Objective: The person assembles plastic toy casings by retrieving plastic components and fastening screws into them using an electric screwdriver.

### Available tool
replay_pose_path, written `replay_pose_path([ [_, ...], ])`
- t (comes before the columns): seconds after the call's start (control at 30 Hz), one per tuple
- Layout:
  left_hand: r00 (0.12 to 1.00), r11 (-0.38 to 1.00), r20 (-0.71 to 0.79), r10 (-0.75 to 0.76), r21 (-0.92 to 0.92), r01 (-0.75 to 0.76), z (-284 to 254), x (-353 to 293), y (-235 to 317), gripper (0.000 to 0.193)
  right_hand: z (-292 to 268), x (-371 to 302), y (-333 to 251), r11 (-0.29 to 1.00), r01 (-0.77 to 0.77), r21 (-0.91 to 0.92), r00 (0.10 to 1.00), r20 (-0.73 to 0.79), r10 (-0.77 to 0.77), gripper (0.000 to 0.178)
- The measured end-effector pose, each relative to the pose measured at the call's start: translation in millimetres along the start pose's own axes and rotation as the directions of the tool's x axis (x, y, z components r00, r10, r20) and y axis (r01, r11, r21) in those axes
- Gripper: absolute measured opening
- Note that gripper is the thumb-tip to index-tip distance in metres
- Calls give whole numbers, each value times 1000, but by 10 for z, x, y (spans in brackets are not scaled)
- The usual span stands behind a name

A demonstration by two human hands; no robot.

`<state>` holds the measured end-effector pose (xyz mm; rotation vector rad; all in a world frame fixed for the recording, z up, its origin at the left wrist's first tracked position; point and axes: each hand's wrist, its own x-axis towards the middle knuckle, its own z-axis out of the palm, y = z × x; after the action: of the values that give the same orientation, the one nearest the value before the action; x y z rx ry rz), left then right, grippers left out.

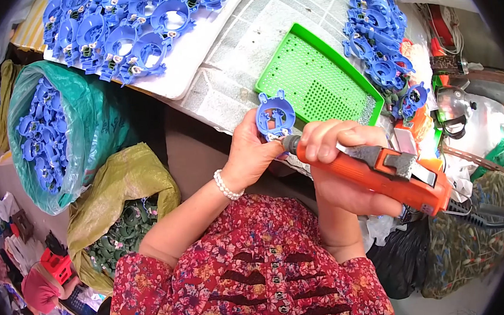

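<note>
My left hand [250, 153], with a white bead bracelet at its wrist, grips a blue plastic ring-shaped housing [275, 98] by its lower edge. The housing has small lugs around its rim and an open centre. Wrapped round an orange electric screwdriver [379, 176] is my right hand [349, 176]. The screwdriver's narrow grey nose points left and meets the lower edge of the housing, close to my left fingertips. Its bit tip is too small to make out. Just beyond my hands lies a green perforated tray [282, 53] with small specks in one corner.
Many blue housings cover a white board [182, 82] at the far left; another heap [375, 26] sits right of the tray. A teal bag [91, 129] of blue parts and a yellow sack [80, 220] of dark green parts stand left. A black bag [402, 258] is at lower right.
</note>
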<state>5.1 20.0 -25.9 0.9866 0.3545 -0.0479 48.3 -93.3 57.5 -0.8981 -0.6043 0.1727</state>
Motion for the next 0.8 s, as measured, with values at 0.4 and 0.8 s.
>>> replay_pose_path([
  [0.4, 1000, 1000, -6, 24, 1, -24, 12, -28, 16, 35, -70, -63, 194, 999, 5, 44, 1000, 1, -5, 86],
  [0.8, 995, 991, -61, 83, 106, -76, 61, -11, -39, 34, -127, -92, 253, 998, 58, 35, 998, 15, -58, 89],
])
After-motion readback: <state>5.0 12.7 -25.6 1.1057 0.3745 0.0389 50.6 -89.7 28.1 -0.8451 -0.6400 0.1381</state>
